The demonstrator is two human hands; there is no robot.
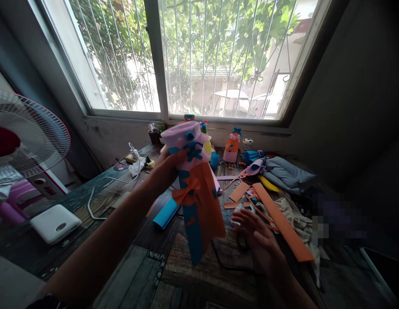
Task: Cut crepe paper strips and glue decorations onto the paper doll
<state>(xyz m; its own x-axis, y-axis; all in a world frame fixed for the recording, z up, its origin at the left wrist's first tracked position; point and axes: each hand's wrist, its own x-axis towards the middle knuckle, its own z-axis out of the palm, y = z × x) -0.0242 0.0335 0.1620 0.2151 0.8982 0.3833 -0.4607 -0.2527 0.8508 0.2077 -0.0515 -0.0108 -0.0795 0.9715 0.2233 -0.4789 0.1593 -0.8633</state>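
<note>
My left hand (169,169) grips a handmade craft piece (204,206) near its top and holds it up above the table. The craft has a pink band with blue trims at the top, orange and blue panels that hang down, and an orange bow on the front. Part of my left hand is hidden behind it. My right hand (262,240) hovers to its right, fingers stretched out and apart, with nothing gripped. A crumpled whitish piece (240,210) lies by those fingertips; whether they touch cannot be told.
Orange strips (283,223), a blue roll (166,213) and a grey cloth (287,175) lie on the wooden table (135,266). Decorated orange bottle shape (233,146) stands by the window. At left are a white box (56,223), a power strip (139,161) with cables, and a fan (28,137).
</note>
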